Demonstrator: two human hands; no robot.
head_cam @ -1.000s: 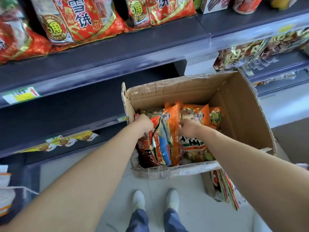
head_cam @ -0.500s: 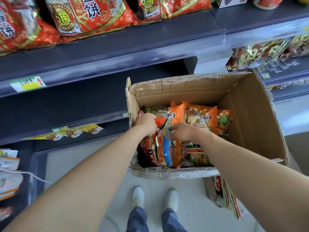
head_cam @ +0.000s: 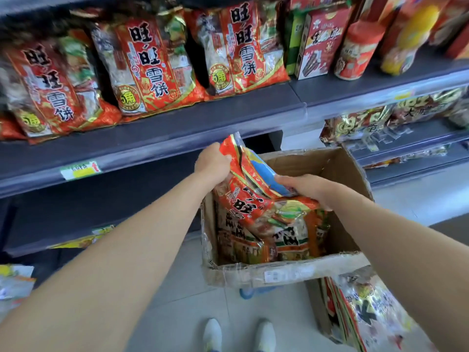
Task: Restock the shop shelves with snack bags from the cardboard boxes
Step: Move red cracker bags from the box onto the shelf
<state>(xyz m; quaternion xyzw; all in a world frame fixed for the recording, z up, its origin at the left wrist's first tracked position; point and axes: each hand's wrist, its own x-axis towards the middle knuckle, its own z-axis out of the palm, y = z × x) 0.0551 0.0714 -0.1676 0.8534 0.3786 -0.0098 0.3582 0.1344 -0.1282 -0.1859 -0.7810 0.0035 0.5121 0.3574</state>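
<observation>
Red snack bag (head_cam: 250,189) tilts up-left out of cardboard box (head_cam: 351,174) | left hand (head_cam: 212,165) grips its top, right hand (head_cam: 304,186) grips its side | lower shelf (head_cam: 88,204) lies left, nearer left hand

My left hand (head_cam: 213,163) is gripping the upper edge of a snack bag (head_cam: 250,179) and my right hand (head_cam: 307,186) is gripping its far side, so the bag is sitting tilted between my fingers, partly above the cardboard box (head_cam: 286,274). Beneath my fingers, more snack bags (head_cam: 286,232) are standing upright inside the box. Above and beyond my left fingers, a shelf (head_cam: 177,123) is carrying a row of rice cracker bags (head_cam: 152,69). A price label (head_cam: 80,170) is hanging on its front edge, left of my left fingers. Below my right forearm, a packet (head_cam: 368,308) is leaning beneath the box. My shoes (head_cam: 213,334) are standing on the floor, nearer me than my fingers.
</observation>
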